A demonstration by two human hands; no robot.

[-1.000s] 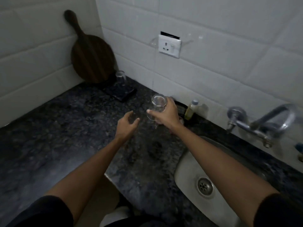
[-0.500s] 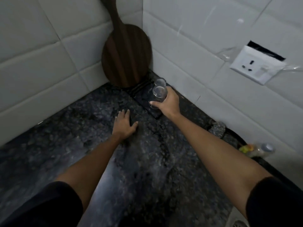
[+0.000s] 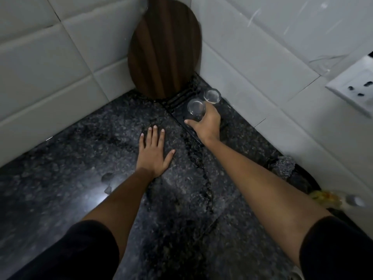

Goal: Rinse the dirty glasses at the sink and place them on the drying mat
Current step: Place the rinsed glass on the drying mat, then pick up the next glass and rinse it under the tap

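— Where the two tiled walls meet, what lies before you?
— Your dark stone counter point(image 3: 84, 178), a wooden board point(image 3: 164, 49) leaning in the corner, and the black drying mat point(image 3: 181, 98) at its foot.
— And your hands?
— Your left hand point(image 3: 154, 153) rests flat, fingers straight. Your right hand point(image 3: 206, 124) grips a glass point(image 3: 195, 111) over the mat, just beside a second glass point(image 3: 212, 96) standing there.
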